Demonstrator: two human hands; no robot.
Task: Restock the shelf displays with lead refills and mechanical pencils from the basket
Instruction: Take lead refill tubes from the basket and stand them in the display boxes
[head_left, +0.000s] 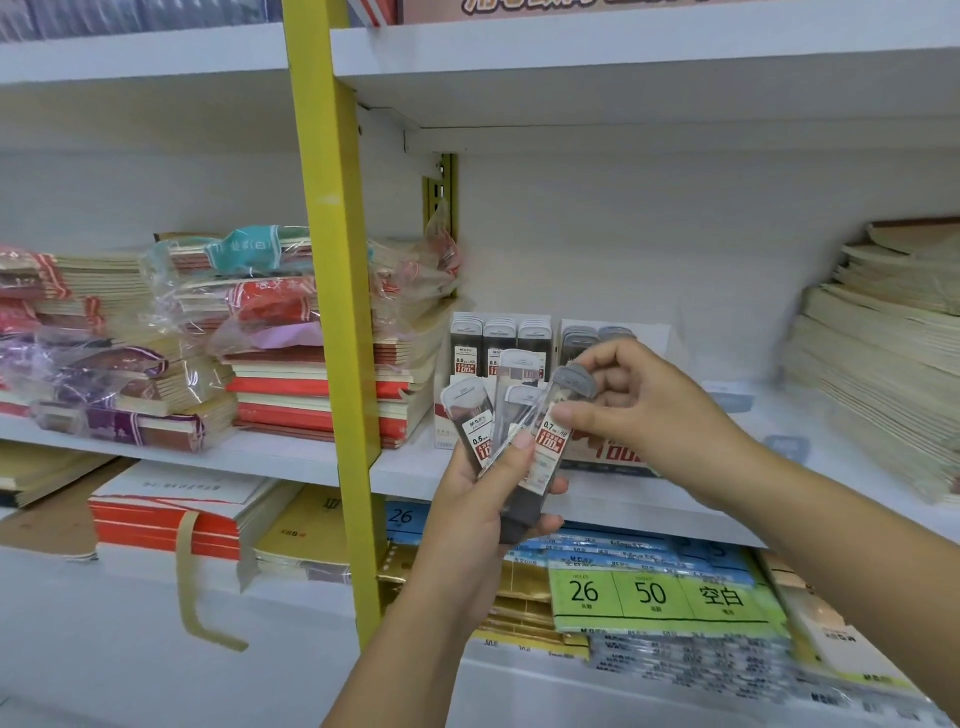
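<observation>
Lead refills (477, 427) fanned at frame centre, before the shelf (623, 501).
The left hand (467, 501) grips the fan, fingers curled; the right hand (641, 410) pinches the grey-capped case (571, 382); display boxes (498, 340) just behind.

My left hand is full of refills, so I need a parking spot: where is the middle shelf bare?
Best patch: white middle shelf between the grey-and-white refill display boxes and the beige paper stack at right, though two small pale blue cases lie there. A narrow strip runs before the displays. Left of the yellow post, wrapped notebook stacks crowd the shelf.
</observation>
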